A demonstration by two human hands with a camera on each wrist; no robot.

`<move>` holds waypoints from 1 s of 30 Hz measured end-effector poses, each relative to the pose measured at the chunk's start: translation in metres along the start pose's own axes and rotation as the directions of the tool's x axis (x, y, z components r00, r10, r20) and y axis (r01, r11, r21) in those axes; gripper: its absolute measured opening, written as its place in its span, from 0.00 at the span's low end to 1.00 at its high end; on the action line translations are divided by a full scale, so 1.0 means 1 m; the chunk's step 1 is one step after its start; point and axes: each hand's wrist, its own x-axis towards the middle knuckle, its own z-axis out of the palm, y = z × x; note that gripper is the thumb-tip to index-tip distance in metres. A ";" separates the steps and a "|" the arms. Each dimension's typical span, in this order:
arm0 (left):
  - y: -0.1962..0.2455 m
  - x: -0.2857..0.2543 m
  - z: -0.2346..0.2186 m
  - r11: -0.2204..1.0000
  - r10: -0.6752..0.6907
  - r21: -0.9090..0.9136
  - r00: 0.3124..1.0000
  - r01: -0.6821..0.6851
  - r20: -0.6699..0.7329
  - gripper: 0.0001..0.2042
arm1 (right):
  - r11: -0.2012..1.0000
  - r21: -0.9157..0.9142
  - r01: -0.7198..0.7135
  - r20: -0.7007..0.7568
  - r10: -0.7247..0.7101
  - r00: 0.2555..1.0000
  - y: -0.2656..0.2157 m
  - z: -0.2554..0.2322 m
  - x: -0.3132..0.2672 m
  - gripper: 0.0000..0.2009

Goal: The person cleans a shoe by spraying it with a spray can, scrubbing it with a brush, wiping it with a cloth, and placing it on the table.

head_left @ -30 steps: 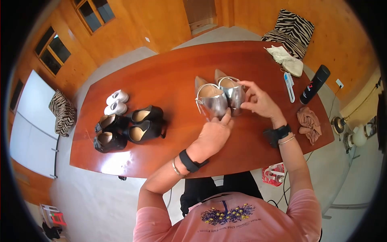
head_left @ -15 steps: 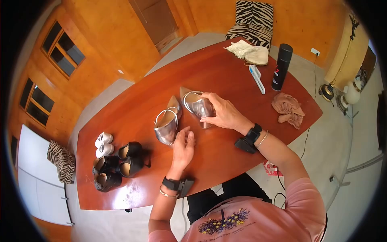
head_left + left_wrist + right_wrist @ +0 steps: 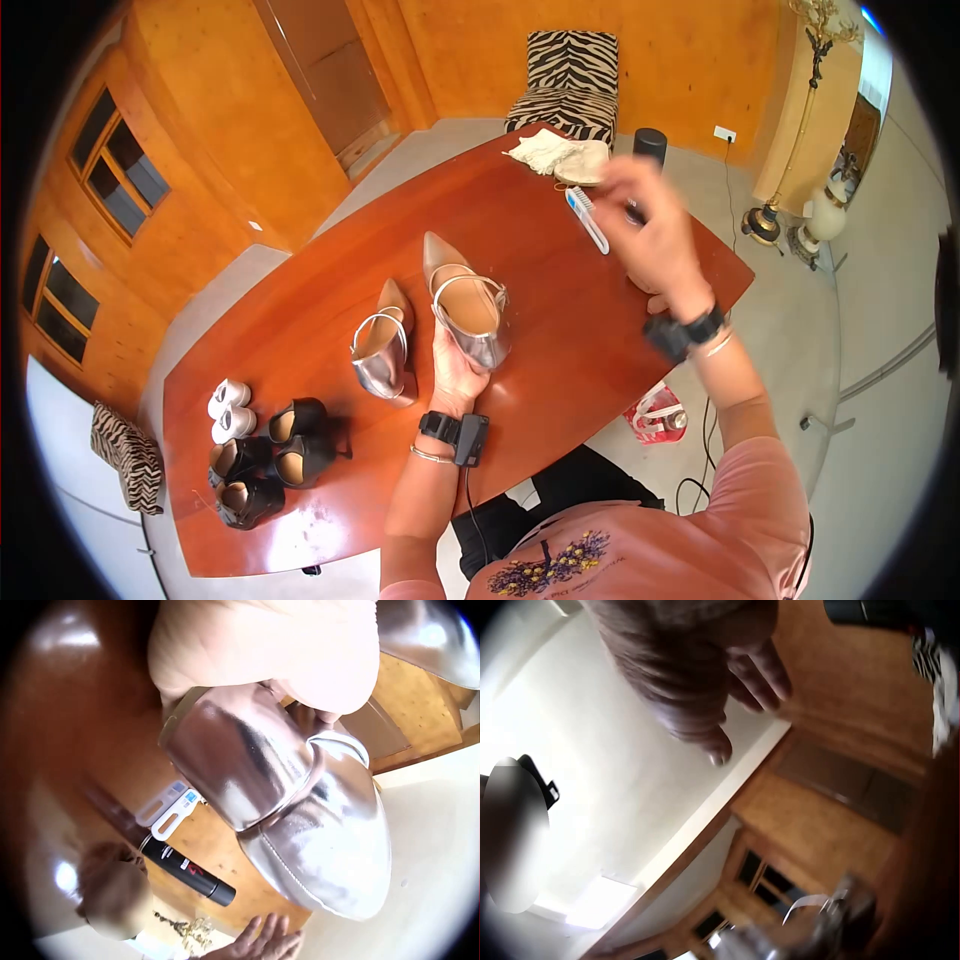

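Note:
My left hand (image 3: 457,372) holds a silver pointed shoe (image 3: 468,308) with an ankle strap by its heel end, from below. In the left wrist view the shiny block heel (image 3: 240,754) and rounded back of that shoe lie close under the palm. Its mate, another silver shoe (image 3: 378,368), stands on the table just left of it. My right hand (image 3: 650,235), blurred, is raised over the table's right side with fingers loosely bent and nothing in them. Near it lies a white brush (image 3: 588,222); the black spray can (image 3: 650,145) is partly hidden behind the hand.
Black heeled shoes (image 3: 303,440) and small white shoes (image 3: 231,405) stand at the table's left. A white cloth (image 3: 540,150) and a cream pad-like item (image 3: 583,162) lie at the far end. The pinkish cloth (image 3: 656,304) is mostly hidden under the right hand.
The left hand moved from beside one silver shoe to the other and took hold of its heel. The right hand let go of that shoe and swung right, towards the brush and can.

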 end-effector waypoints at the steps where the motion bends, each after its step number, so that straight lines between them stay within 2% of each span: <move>1: 0.001 0.005 -0.011 1.000 0.000 0.018 0.999 -0.001 0.034 0.29 | 0.999 -0.005 -0.045 -0.158 0.044 0.986 0.021 -0.016 0.018 0.19; 2: 0.000 0.006 -0.018 0.999 -0.001 0.036 0.998 -0.001 0.067 0.28 | 0.964 -0.264 -0.021 -0.195 -0.032 0.980 0.046 -0.035 0.037 0.21; 3: -0.001 0.003 -0.017 1.000 -0.004 0.025 0.998 0.002 0.070 0.28 | 0.863 -0.505 -0.004 -0.210 -0.118 0.971 0.069 -0.052 0.052 0.24; 4: -0.001 -0.002 -0.012 0.999 -0.003 0.039 0.993 -0.001 0.114 0.27 | 0.859 -0.511 0.002 -0.203 -0.123 0.971 0.090 -0.063 0.061 0.24; 6: 0.001 -0.006 -0.006 0.999 0.003 0.051 0.986 -0.012 0.164 0.26 | 0.770 -0.635 -0.062 -0.063 0.028 0.998 0.124 -0.074 0.075 0.30; 7: 0.001 -0.007 -0.005 0.999 0.018 0.042 0.989 -0.025 0.149 0.26 | 0.769 -0.636 -0.054 -0.058 0.023 0.998 0.130 -0.076 0.080 0.30; 9: 0.002 -0.006 -0.007 0.999 0.034 0.031 0.991 -0.038 0.130 0.27 | 0.767 -0.608 -0.205 0.057 0.299 0.952 0.142 -0.079 0.085 0.25; 10: 0.001 -0.004 -0.011 0.998 0.039 0.035 0.989 -0.044 0.141 0.27 | 0.767 -0.609 -0.202 0.062 0.300 0.952 0.153 -0.081 0.088 0.25; 12: 0.001 -0.004 -0.012 0.998 0.043 0.038 0.987 -0.049 0.153 0.27 | 0.895 -0.385 -0.225 0.076 0.273 0.959 0.173 -0.084 0.091 0.24; 13: 0.001 -0.006 -0.008 0.998 0.044 0.044 0.988 -0.051 0.149 0.28 | 0.894 -0.388 -0.225 0.076 0.274 0.959 0.166 -0.084 0.092 0.24; 15: 0.002 -0.009 -0.001 0.998 0.035 0.052 0.989 -0.043 0.143 0.28 | 0.966 -0.142 -0.217 -0.105 0.203 0.973 0.154 -0.086 0.092 0.26; 16: 0.003 -0.008 0.001 0.997 0.046 0.050 0.995 -0.050 0.083 0.26 | 0.971 -0.105 -0.217 -0.187 0.195 0.963 0.134 -0.085 0.089 0.22; 18: 0.001 -0.010 0.012 0.997 0.077 0.020 0.996 -0.076 -0.043 0.24 | 0.966 -0.142 -0.215 -0.200 0.185 0.962 0.134 -0.096 0.066 0.19; 19: -0.001 -0.008 0.005 0.998 0.063 0.013 0.997 -0.063 -0.047 0.24 | 0.964 -0.174 -0.202 -0.213 0.163 0.963 0.137 -0.106 0.057 0.17; 20: 0.002 -0.004 -0.006 0.997 0.056 0.055 0.998 -0.058 0.043 0.26 | 0.963 -0.118 -0.241 -0.112 0.229 0.967 0.163 -0.117 0.039 0.13; 21: 0.003 -0.002 -0.013 0.993 0.047 0.097 0.990 -0.060 0.134 0.30 | 0.922 -0.217 -0.321 -0.025 0.323 0.946 0.190 -0.131 0.017 0.15; 22: 0.003 -0.002 -0.011 0.993 0.053 0.097 0.986 -0.069 0.156 0.29 | 0.814 -0.469 -0.342 -0.036 0.369 0.929 0.190 -0.132 -0.006 0.18; 24: 0.003 -0.005 -0.007 0.994 0.050 0.089 0.988 -0.064 0.148 0.29 | 0.668 -0.649 -0.365 0.045 0.513 0.857 0.194 -0.132 -0.041 0.20; 25: 0.004 -0.007 -0.006 0.994 0.047 0.088 0.989 -0.060 0.138 0.29 | 0.620 -0.714 -0.327 0.086 0.541 0.837 0.185 -0.130 -0.052 0.20; 27: 0.003 -0.006 -0.009 0.996 0.044 0.069 0.990 -0.054 0.131 0.30 | 0.645 -0.679 -0.350 0.111 0.562 0.819 0.201 -0.135 -0.067 0.22; 30: 0.004 -0.005 -0.009 0.998 0.043 0.043 0.992 -0.048 0.119 0.30 | 0.664 -0.648 -0.373 0.127 0.577 0.807 0.190 -0.139 -0.047 0.26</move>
